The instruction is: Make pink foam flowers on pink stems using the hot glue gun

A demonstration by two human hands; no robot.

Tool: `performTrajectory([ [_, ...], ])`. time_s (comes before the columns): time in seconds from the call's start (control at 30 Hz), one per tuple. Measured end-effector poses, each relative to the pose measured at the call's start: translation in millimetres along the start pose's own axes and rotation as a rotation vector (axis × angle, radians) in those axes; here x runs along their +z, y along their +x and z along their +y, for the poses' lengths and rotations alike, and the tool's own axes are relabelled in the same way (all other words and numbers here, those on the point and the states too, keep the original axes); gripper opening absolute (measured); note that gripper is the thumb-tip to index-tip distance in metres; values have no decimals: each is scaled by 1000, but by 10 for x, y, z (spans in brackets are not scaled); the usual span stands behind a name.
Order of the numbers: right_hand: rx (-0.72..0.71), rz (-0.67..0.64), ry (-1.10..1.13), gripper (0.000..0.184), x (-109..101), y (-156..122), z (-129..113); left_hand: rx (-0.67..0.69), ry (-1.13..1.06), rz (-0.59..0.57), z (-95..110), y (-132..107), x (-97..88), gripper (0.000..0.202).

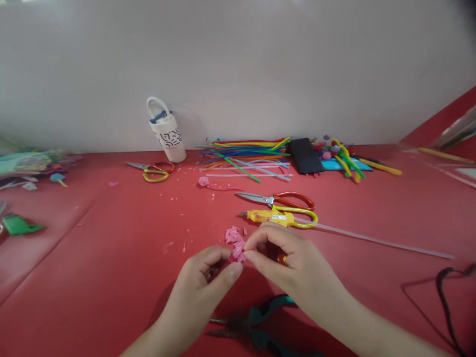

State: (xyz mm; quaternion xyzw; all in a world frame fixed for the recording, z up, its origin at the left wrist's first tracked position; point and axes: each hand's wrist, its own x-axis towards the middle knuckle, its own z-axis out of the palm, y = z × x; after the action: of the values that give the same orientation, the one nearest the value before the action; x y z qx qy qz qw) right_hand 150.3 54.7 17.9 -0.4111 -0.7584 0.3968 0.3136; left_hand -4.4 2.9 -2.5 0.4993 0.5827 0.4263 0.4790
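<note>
In the head view, my left hand (203, 282) is closed in a pinch at a pink, petal-like folded piece (239, 252). The thumb and fingertips of my right hand (286, 258) pinch the same piece from the other side. Just behind the fingertips lies a small heap of pink pieces (232, 234). A yellow glue gun (266, 216) with a long clear glue stick (383, 240) rests beyond my right hand. Red-and-yellow-handled scissors (273, 200) lie against it. Below my hands are teal-handled pliers (256, 322), partly covered by my right arm.
Along the wall stand a white tumbler (169, 134) and a bundle of coloured pipe cleaners (245, 151), with a black phone (305, 155) beside it. A second pair of scissors (154, 171) and a pink flower (204, 182) lie nearer. A black cable (442, 292) curves at right.
</note>
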Motion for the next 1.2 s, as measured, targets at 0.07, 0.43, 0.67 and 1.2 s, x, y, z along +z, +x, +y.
performTrajectory([
  [0.07,-21,6,-9,14,6,-19,-5,26,49,12,-2,-10,-3,12],
  [0.43,-102,66,-55,11,-44,-60,-60,19,-55,-16,-7,-7,-25,12],
  [0.67,-377,79,-137,12,-158,-146,-145,300,6,-58,-48,-55,-83,14],
  [1.2,-573,127,-339,19,-52,-239,-105,677,281,16,-44,-61,-81,13],
])
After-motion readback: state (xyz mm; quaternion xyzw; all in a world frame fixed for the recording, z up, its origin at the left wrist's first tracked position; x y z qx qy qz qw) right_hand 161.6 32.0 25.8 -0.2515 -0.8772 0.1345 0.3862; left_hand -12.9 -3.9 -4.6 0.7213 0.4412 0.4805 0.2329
